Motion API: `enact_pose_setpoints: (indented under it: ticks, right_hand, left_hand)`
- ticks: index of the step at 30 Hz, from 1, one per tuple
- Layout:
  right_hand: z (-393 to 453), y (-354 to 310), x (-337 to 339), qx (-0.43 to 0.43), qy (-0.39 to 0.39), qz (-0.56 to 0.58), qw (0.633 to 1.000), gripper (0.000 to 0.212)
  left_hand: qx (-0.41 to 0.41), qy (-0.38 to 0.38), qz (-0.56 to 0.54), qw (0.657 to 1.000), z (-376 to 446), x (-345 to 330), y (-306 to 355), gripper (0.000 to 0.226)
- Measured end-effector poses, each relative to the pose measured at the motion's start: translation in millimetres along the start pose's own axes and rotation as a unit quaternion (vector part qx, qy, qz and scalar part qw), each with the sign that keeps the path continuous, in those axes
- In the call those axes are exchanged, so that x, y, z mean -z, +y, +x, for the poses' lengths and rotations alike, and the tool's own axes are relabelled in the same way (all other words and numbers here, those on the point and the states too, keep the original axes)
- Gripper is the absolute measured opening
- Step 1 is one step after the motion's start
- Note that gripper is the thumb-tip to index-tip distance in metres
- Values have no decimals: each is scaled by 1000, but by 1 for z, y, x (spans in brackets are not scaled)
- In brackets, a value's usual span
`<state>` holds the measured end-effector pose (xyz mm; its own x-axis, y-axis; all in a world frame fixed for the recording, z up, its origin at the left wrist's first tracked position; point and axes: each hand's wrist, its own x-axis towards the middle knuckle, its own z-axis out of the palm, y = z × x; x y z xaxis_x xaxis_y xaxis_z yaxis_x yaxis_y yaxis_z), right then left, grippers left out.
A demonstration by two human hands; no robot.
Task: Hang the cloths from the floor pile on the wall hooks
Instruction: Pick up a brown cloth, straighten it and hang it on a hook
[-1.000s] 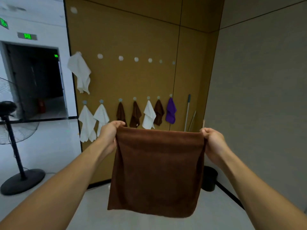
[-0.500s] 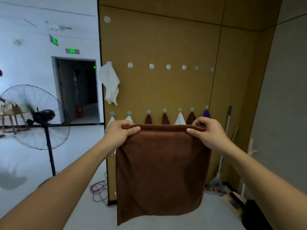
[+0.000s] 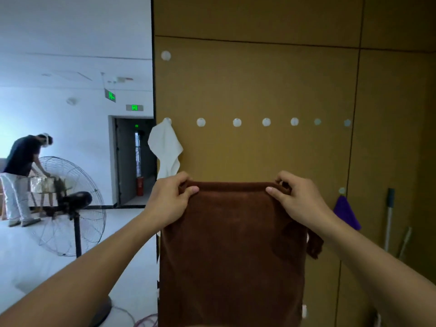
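1. Both arms are out in front, and a brown cloth point(image 3: 231, 251) is stretched between the two hands at chest height, right in front of the tan wall point(image 3: 259, 86).
2. The left hand point(image 3: 168, 204) has the cloth's top left corner: its fingers point(image 3: 182, 179) curl over the back of the hem, and the thumb presses the front. Pinched tight on the fabric.
3. The right hand point(image 3: 298, 201) mirrors it on the top right corner, its fingers point(image 3: 282, 178) bunched over the hem and the thumb flat against the front. Also clamped on the cloth.
4. Between the two sets of fingers the top edge runs nearly level and taut; below them the cloth hangs straight down, past the bottom of the view.
5. Above the fingers runs a row of round white hooks point(image 3: 237, 122) across the wall, most of them bare.
6. Up and to the left of the left fingers, a white cloth point(image 3: 166, 149) hangs from the first hook of that row.
7. To the right of the right fingers, a purple cloth point(image 3: 345, 212) hangs from a lower hook point(image 3: 342, 190).
8. Farther right, two long handles point(image 3: 389, 218) lean against the wall.
9. Far off to the left of the left fingers, a standing fan point(image 3: 70, 206) and another person point(image 3: 20, 175) bending over something beside it.
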<state>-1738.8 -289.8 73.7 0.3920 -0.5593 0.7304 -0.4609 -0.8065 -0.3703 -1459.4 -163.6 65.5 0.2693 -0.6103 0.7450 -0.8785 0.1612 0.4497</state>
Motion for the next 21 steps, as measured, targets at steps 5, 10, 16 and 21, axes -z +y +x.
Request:
enact_pose_setpoints:
  ticks: [5,10,16,21]
  right_hand:
    - [70,19,-55,72,-10,-37,997,17]
    - [132,39,-117,109,-12,-3,994,36]
    - [219,51,-181,165,-18,-85,982,64]
    - [295,52,-226,189,-32,-247,950,71]
  left_hand:
    - [-66,-3,64,996,52,-26,-50,22]
    - [-164,-5,132,977,111,-43,-106,36]
    - [-217,-16,214,952,195,-52,-181,47]
    - [-262,-53,307,913,266,-47,-233,58]
